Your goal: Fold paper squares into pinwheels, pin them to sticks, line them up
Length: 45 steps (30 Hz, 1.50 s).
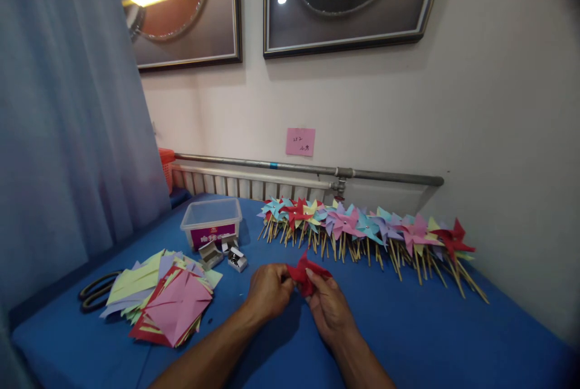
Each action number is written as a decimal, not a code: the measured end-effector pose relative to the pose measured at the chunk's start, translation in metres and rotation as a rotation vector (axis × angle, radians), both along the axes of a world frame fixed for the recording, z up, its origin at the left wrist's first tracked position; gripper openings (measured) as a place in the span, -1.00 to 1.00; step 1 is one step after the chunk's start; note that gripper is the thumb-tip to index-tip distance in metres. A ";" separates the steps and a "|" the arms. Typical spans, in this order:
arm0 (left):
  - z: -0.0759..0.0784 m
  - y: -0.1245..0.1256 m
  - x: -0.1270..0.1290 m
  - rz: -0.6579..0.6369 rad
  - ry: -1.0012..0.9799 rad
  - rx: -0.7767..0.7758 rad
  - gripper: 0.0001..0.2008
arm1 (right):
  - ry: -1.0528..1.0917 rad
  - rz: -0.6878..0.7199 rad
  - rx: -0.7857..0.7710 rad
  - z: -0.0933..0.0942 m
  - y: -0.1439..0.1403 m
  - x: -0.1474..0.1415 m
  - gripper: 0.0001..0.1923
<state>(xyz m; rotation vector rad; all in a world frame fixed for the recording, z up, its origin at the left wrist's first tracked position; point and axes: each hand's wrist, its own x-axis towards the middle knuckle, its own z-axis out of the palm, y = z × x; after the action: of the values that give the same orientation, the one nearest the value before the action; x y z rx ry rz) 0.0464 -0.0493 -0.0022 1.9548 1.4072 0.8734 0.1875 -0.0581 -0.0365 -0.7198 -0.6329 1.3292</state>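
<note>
Red paper pinwheel head [304, 272]: likely light, flimsy, creases easily; best hold near folded centre. Left hand [270, 290] pinches left edge; right hand [332, 309] grips right side.

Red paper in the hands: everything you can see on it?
The red paper is plain, thin-looking and creased, bent into pointed flaps, one tip upward and another toward the right. It appears held above the blue table covering, nearer the camera than the row of finished pinwheels. The left hand pinches its left end; the right hand grips it from the right, thumb across the near side. The hands hide part of it; I can't make out any pin.
</note>
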 end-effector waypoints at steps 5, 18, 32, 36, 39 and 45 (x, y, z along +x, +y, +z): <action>-0.005 0.004 -0.001 -0.023 -0.043 -0.033 -0.82 | -0.001 0.004 -0.014 0.000 -0.001 0.000 -0.69; -0.011 0.006 0.002 -0.075 -0.153 -0.101 -0.79 | 0.039 -0.051 -0.017 -0.005 0.003 0.000 -0.67; -0.016 0.003 0.007 -0.148 -0.215 -0.059 -0.80 | 0.092 -0.117 -0.031 -0.008 0.005 0.001 -0.65; -0.017 0.003 0.007 -0.144 -0.227 -0.061 -0.80 | 0.103 -0.100 -0.044 -0.009 0.005 0.002 -0.67; -0.017 0.003 0.007 -0.157 -0.244 -0.060 -0.79 | 0.108 -0.078 -0.053 -0.010 0.004 0.002 -0.69; -0.024 0.010 0.006 -0.181 -0.306 -0.173 -0.77 | 0.059 -0.090 -0.039 -0.011 0.005 0.005 -0.70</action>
<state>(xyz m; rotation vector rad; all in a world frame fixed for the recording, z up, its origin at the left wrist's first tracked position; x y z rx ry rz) 0.0528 -0.0388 -0.0264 1.7044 1.0748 0.8908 0.1928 -0.0529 -0.0474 -0.7298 -0.5228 1.2782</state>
